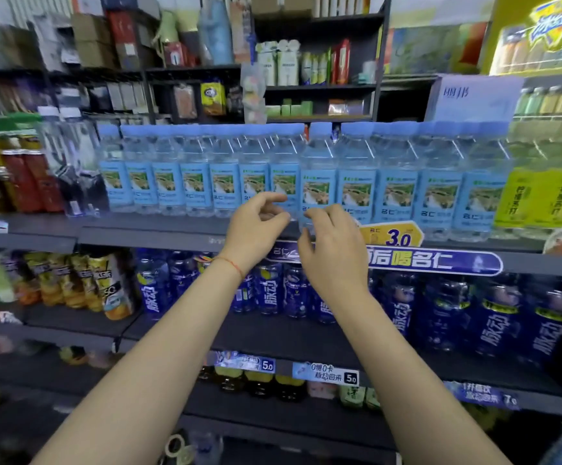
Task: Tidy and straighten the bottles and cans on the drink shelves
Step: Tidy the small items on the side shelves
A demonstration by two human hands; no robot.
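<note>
Shelf [179, 234] of water bottles [318, 182]; both hands [256, 226] [333, 243] hover, holding nothing.

Mid-frame, left hand [256, 226] and right hand [331, 243], fingers loosely curled, hover before upright water bottles [318, 182] on grey shelf [145, 234], holding nothing.

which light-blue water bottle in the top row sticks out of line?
The water bottle directly behind the two hands, eighth from the row's left end. It stands forward of its neighbours, cap higher in view, between left hand and right hand.

a shop aisle of dark shelving
dark metal shelves [159, 236], boxes [91, 38] stacked up top, a lit yellow sign [554, 28] at right.
</note>
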